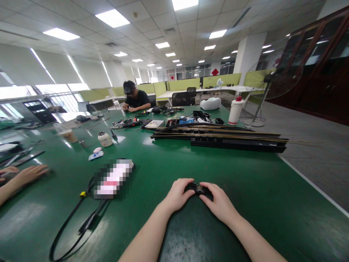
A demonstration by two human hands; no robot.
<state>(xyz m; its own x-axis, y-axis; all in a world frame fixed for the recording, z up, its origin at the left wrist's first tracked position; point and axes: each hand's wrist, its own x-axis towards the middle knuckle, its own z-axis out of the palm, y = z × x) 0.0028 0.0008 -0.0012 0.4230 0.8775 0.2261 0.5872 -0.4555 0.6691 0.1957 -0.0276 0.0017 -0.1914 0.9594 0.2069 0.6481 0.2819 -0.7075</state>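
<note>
Head view: grasping small black part (197,188) by its ends with fingertips, left hand (177,196) at one end, right hand (220,203) at the other. With thumbs on the near side, fingers curled over the far side, no full-palm grip. Located over the near stretch of tabletop (152,160), well in from its right edge; near edge out of frame. Resting on the surface or just above: cannot tell. Exact shape and material hard to read behind the fingers; just the middle showing, dark and glossy, with a faint yellowish patch. Judging by looks: probably light, stiff, slightly slippery, maybe brittle at any thin spot. Best taken by both ends with light opposed pressure, keeping the middle uncovered; avoid hard squeezing or bending. Left of the hands, well apart: phone-like device (114,182), screen blurred out. Farther out, reaching to the right edge: black rails (237,146). Behind those, near the far right corner: red-capped bottle (236,112), upright. Over toward the left edge, clear of the work: co-worker's hand (32,174). At the far edge, left of centre: seated person (140,100), leaning in.
</note>
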